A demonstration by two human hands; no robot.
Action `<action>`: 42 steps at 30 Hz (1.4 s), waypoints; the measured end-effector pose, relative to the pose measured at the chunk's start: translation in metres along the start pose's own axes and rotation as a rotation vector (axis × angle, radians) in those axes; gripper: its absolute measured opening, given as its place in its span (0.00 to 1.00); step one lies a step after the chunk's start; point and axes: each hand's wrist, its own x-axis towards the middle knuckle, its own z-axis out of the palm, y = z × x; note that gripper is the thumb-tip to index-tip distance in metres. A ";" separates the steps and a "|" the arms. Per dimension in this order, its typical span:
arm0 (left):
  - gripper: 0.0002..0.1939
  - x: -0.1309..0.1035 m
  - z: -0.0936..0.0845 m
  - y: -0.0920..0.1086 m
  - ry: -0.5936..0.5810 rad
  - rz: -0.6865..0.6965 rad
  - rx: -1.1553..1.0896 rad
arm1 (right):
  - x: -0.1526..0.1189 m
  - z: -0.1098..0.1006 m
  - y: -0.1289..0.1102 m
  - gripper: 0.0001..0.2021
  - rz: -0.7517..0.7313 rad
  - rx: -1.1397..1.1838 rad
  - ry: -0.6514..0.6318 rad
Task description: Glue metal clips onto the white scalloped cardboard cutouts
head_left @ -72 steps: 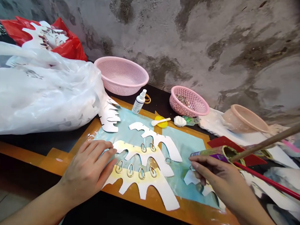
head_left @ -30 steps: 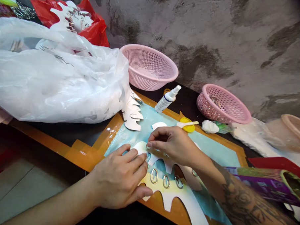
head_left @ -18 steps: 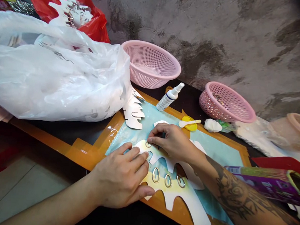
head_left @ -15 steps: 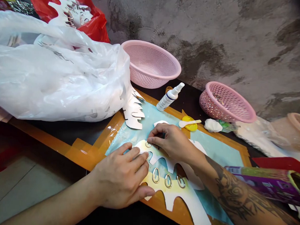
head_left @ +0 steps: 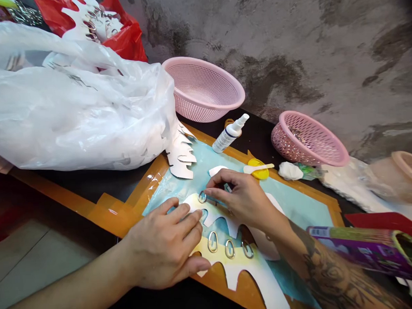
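My left hand [head_left: 165, 249] lies flat, fingers spread, pressing the near white paper cutout [head_left: 247, 273] onto the blue mat [head_left: 297, 200]. Just beyond its fingertips, my right hand [head_left: 242, 196] pinches a small metal ring [head_left: 202, 197] between thumb and forefinger, touching the far cutout's [head_left: 194, 201] left tip. That cutout's long axis runs left to right under the right hand, the nearer one.

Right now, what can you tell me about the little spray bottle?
The spray bottle is small, white and looks like plastic, with a dark band near its neck and a white nozzle on top. It lies tilted on the dark tabletop, nozzle pointing up-right, at the taped orange edge of the blue mat. It sits in front of the big pink basket. No hand touches it.
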 end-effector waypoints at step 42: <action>0.13 -0.002 -0.003 -0.002 0.011 -0.162 -0.173 | -0.138 -0.072 0.040 0.10 0.061 -0.527 0.004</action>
